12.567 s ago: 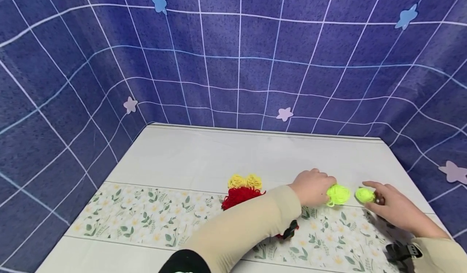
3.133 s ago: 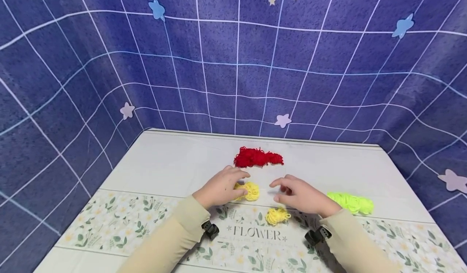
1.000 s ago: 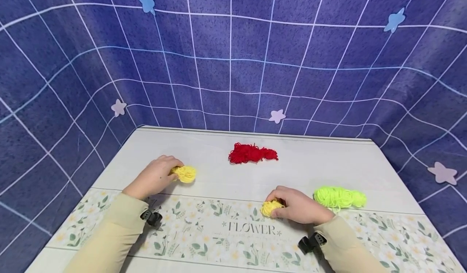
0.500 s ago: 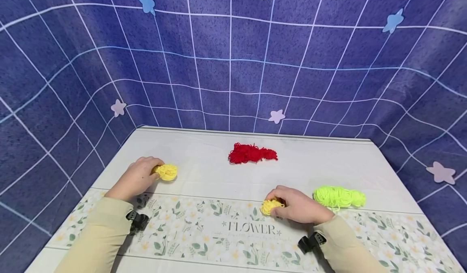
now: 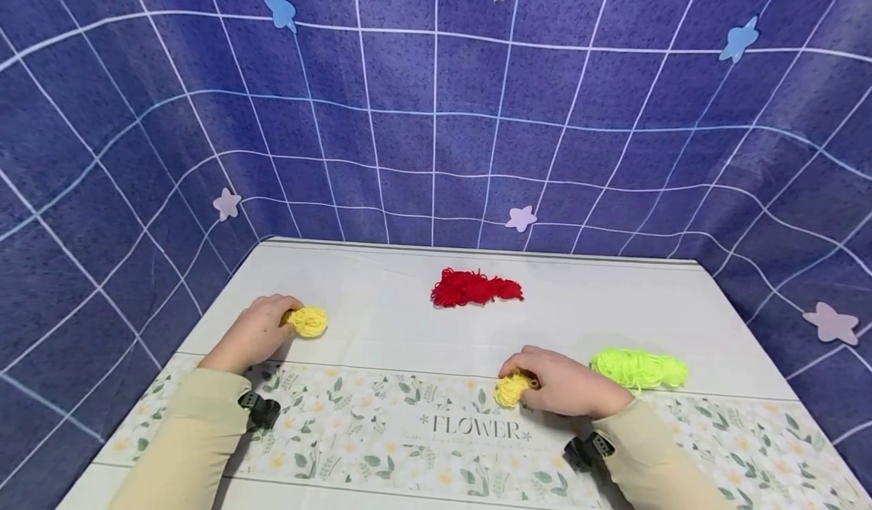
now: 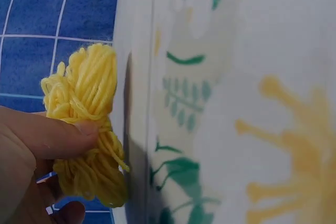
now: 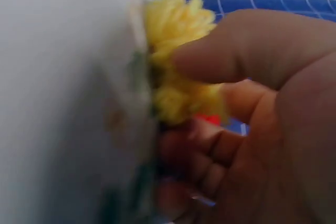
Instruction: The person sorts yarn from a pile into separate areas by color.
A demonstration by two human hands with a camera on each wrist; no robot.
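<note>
On the table's left side, my left hand (image 5: 255, 332) pinches a yellow yarn bundle (image 5: 309, 321) between thumb and fingers. The left wrist view shows that yarn bundle (image 6: 89, 124) gathered at its middle, with the thumb pressed across the waist and loops fanning out at both ends. Right of centre, just above the printed FLOWER lettering, my right hand (image 5: 562, 383) grips a smaller yellow yarn bundle (image 5: 512, 389). In the right wrist view the thumb lies over this small bundle (image 7: 178, 24), close against the table surface, and the fingers curl behind it.
A red yarn bundle (image 5: 474, 288) lies near the back middle of the white table (image 5: 381, 298). Beyond my right wrist rests a lime-green yarn bundle (image 5: 640, 369). A blue gridded curtain (image 5: 436, 116) with stars closes off the back and both sides.
Red yarn was shifted to the back and green bundles were brought together earlier. My left hand has carried the larger yellow bundle leftward; my right hand has taken hold of the smaller one.
</note>
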